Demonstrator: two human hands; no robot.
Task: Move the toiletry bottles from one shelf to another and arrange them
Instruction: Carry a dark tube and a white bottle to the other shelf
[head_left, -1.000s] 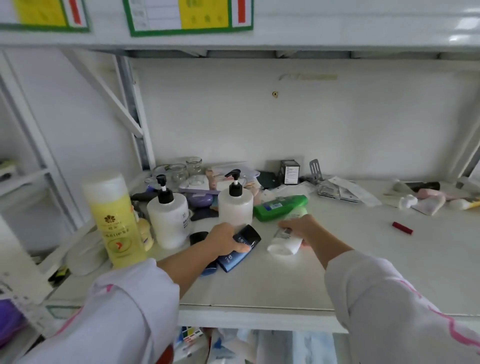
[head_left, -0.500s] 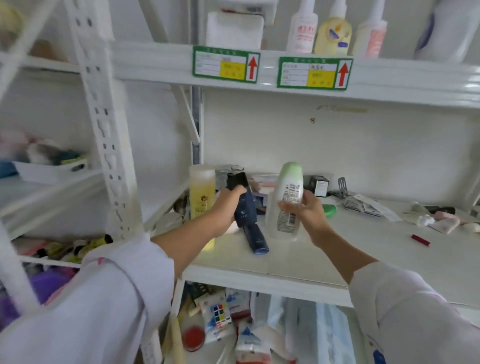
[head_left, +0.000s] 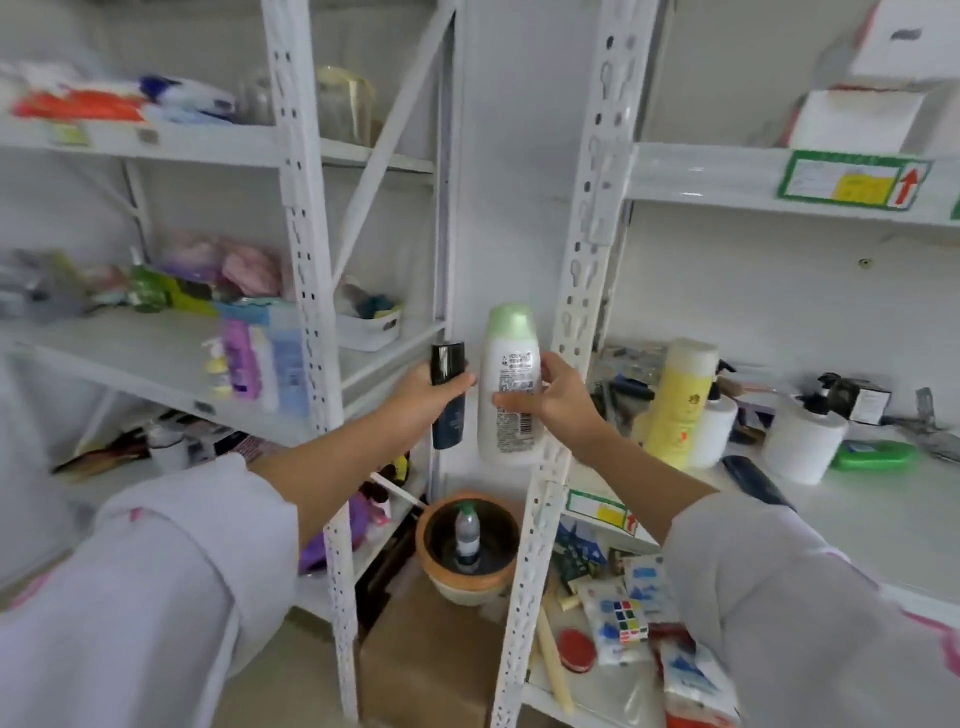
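- left hand (head_left: 423, 397) wrapped around dark blue bottle (head_left: 448, 402), black cap up, bottle upright, held in air
- right hand (head_left: 553, 400) gripping white bottle (head_left: 508, 387) with pale green cap, upright, printed label facing camera; fingers (head_left: 511, 401) across label
- 2 bottles side by side, close, not clearly touching; both in the gap between the 2 shelving units, in front of white wall
- white bottle just left of right unit's perforated upright (head_left: 582, 312)
- left shelf (head_left: 130, 358) at mid height: small pump bottle (head_left: 215, 364), purple pack (head_left: 236, 358), pale blue packs (head_left: 283, 364) standing near front edge; white basket (head_left: 369, 327) further back
- right shelf (head_left: 883, 509): tall yellow bottle (head_left: 678, 402) with white cap at left end, white pump bottle (head_left: 714, 426) just behind it, 2nd white pump bottle (head_left: 802, 439) further right, green bottle (head_left: 872, 453) lying flat beside it, dark tube (head_left: 753, 480) lying flat in front
- green-framed label with red arrow (head_left: 852, 182) on upper right shelf edge
- floor between units: terracotta pot (head_left: 470, 545) on cardboard box (head_left: 431, 660), plastic water bottle (head_left: 466, 538) upright inside pot
- lower right shelf cluttered, packets and red round lid (head_left: 575, 649); items blurred
- both sleeves white with pink trim, left sleeve (head_left: 130, 613), right sleeve (head_left: 805, 623)
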